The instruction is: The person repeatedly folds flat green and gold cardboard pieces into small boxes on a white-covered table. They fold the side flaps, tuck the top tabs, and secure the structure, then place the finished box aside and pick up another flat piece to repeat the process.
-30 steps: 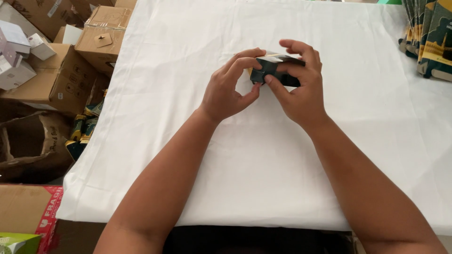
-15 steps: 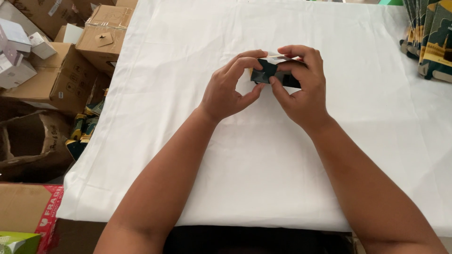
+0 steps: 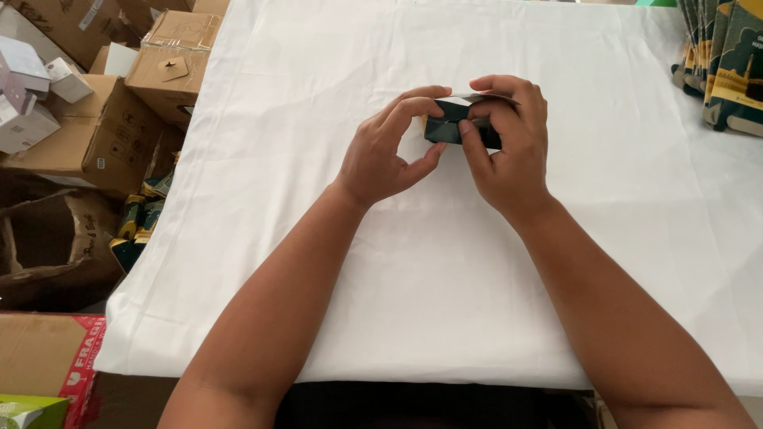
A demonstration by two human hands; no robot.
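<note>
A small dark green carton (image 3: 450, 124) with a pale inner side is held between both hands over the white cloth (image 3: 397, 302) on the table. My left hand (image 3: 387, 151) pinches its left end with fingertips on top and thumb below. My right hand (image 3: 506, 147) wraps over its right end, thumb pressed on the near face. Most of the carton is hidden by the fingers.
A stack of flat dark green and yellow cartons (image 3: 727, 63) lies at the table's far right. Brown cardboard boxes (image 3: 163, 67) and small white boxes (image 3: 28, 95) crowd the floor on the left. Green packets (image 3: 139, 226) lie by the table edge.
The hands have stayed in place over the cloth; the fingers have shifted slightly on the carton.
</note>
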